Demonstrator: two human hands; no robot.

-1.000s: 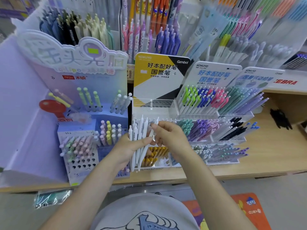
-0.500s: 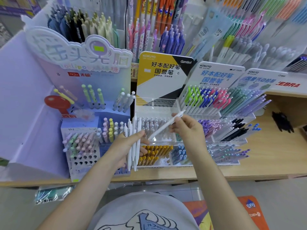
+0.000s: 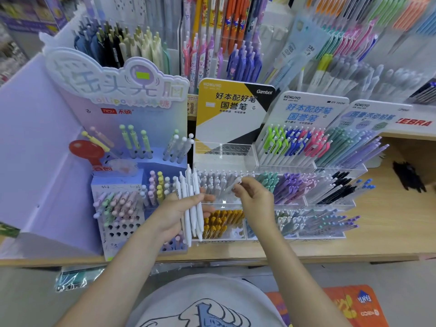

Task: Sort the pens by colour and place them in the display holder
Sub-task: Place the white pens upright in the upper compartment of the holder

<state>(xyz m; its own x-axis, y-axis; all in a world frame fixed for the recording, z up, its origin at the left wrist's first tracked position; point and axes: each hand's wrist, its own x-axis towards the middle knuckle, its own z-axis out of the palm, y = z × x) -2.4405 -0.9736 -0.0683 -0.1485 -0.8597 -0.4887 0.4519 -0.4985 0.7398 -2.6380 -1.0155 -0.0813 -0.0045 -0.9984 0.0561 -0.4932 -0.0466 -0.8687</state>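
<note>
The one camera sat on my head and looked forward and steeply down, so my own shirt filled the bottom edge and both forearms ran up from it. It was close: my left hand [image 3: 175,212] and right hand [image 3: 256,199] lay near the middle, with the display holder [image 3: 250,159] just beyond my fingers. The wide lens bent the shelf edge [image 3: 354,253] below my wrists, and the racks far past my hands were perhaps too blurred to read.
</note>
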